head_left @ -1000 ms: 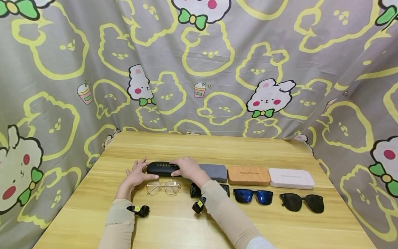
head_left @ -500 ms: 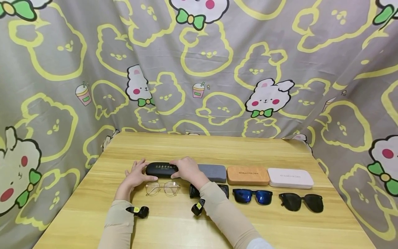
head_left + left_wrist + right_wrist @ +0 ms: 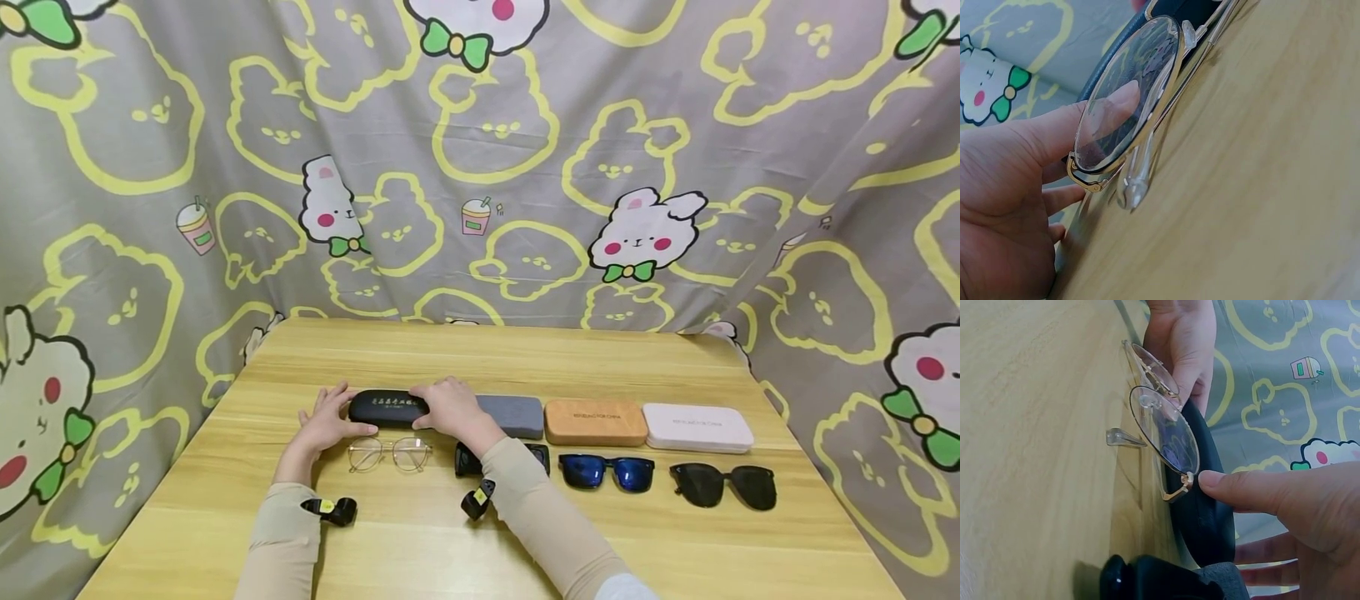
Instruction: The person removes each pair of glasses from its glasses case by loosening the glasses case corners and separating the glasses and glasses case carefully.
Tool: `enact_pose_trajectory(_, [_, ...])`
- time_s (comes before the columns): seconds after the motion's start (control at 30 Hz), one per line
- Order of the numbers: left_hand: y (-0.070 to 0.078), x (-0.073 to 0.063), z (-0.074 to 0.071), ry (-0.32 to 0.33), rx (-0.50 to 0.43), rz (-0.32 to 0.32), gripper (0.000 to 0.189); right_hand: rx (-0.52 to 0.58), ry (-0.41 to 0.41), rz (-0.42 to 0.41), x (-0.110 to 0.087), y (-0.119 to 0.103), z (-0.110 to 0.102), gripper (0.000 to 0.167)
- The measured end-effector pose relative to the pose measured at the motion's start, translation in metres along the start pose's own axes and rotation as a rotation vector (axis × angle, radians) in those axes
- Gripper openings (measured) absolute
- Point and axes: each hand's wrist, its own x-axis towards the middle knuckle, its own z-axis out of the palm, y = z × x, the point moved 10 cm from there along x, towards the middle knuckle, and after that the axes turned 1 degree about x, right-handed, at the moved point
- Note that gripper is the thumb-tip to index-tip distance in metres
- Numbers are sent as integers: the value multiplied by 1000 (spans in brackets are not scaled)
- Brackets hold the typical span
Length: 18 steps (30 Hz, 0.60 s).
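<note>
A black glasses case (image 3: 384, 408) with small gold lettering lies at the left end of a row of cases. My left hand (image 3: 324, 423) holds its left end, thumb along the front and fingers spread behind. At the other end my right hand (image 3: 453, 408) grips the case, thumb in front and fingers at the back. Just before the case, thin gold-rimmed eyeglasses (image 3: 365, 455) rest on the table. In the left wrist view, the left thumb (image 3: 1124, 100) shows through a lens. The right thumb (image 3: 1222, 481) lies close to the frame's hinge in the right wrist view.
Rightward stand a grey case (image 3: 513, 416), an orange-brown case (image 3: 596, 422) and a white case (image 3: 698, 427). Before them lie black glasses (image 3: 538, 457) partly behind the right forearm, blue-lensed sunglasses (image 3: 606, 472) and dark sunglasses (image 3: 723, 486). A patterned curtain surrounds the wooden table (image 3: 420, 542).
The head view has drifted slightly, so everything sits a little further left. Both hands stay at the ends of the black glasses case.
</note>
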Motion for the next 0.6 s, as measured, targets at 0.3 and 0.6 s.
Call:
enact_pose_trajectory(0.3, [-1, 2, 0, -6, 3, -2, 90, -15, -9, -6, -1, 1, 0, 61])
enact_pose_trajectory(0.6, [-2, 2, -2, -10, -5, 0, 96, 25, -34, -62, -12, -1, -9, 62])
